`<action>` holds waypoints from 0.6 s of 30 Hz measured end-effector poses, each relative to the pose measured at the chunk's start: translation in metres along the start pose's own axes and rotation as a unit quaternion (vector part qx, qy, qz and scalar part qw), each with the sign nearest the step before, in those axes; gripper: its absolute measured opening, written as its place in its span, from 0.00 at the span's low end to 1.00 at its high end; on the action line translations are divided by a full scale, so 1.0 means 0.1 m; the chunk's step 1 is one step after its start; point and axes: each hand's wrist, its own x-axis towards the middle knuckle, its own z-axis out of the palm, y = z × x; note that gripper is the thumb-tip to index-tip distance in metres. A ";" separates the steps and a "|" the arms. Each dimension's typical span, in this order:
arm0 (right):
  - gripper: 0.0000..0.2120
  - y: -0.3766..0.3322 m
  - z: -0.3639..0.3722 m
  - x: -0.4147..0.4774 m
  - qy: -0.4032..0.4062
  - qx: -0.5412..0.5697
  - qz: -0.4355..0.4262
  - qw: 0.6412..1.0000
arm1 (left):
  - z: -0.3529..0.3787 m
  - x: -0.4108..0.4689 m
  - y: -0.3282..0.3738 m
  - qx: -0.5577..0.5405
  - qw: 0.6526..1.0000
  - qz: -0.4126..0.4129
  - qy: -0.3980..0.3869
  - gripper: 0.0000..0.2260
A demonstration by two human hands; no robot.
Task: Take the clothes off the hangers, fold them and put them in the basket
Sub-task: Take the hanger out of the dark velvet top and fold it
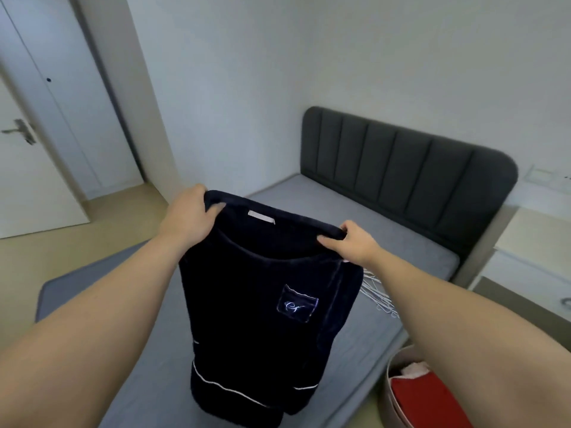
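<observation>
Left hand (pixel 188 216): fingers curled round one shoulder of the top.
Dark navy fabric top with white piping (pixel 262 304): hangs between both hands over the grey mattress (pixel 148 381).
Right hand (pixel 355 242): grips the other shoulder.
White wire hangers (pixel 378 291): on the mattress.
Pale round basket (pixel 390 375): beside the bed.
</observation>
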 end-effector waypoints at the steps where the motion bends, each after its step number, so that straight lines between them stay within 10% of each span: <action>1: 0.28 -0.03 -0.02 -0.05 -0.034 -0.046 -0.022 0.998 | -0.02 -0.05 -0.08 0.015 1.000 0.006 -0.003 0.15; 4: 0.33 -0.03 -0.03 -0.18 -0.077 -0.271 -0.102 0.954 | -0.14 -0.23 -0.25 0.050 0.997 0.045 -0.034 0.23; 7: 0.15 -0.03 0.00 -0.26 0.032 -0.375 -0.139 0.916 | -0.26 -0.39 -0.39 0.187 0.971 0.101 -0.111 0.36; 18: 0.06 -0.17 -0.22 -0.48 0.183 -0.054 0.052 0.980 | -0.18 -0.57 -0.59 0.074 0.990 -0.112 -0.035 0.05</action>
